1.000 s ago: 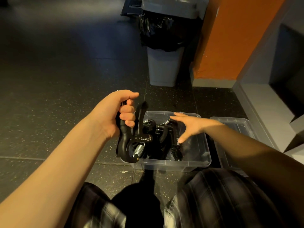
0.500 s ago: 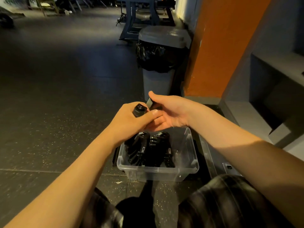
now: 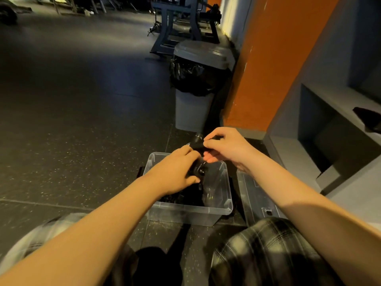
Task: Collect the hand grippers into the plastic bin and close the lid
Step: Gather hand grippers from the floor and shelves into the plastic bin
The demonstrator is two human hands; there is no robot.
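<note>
The right hand (image 3: 224, 147), spread a second ago, now pinches the black spring hand gripper (image 3: 198, 141), which the left hand (image 3: 177, 172) also grips. It is just above the clear plastic bin (image 3: 225, 182) at lower centre, not yet inside

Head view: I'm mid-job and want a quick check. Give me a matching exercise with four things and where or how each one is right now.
Things:
1. hand gripper
2. plastic bin
3. lid
4. trash can

States:
a. flat on the floor, right of the bin
b. gripped by the left hand and right hand, above the bin
c. grey, upright, beyond the bin
d. open, with other grippers inside

Pairs: 1-b, 2-d, 3-a, 4-c
</note>
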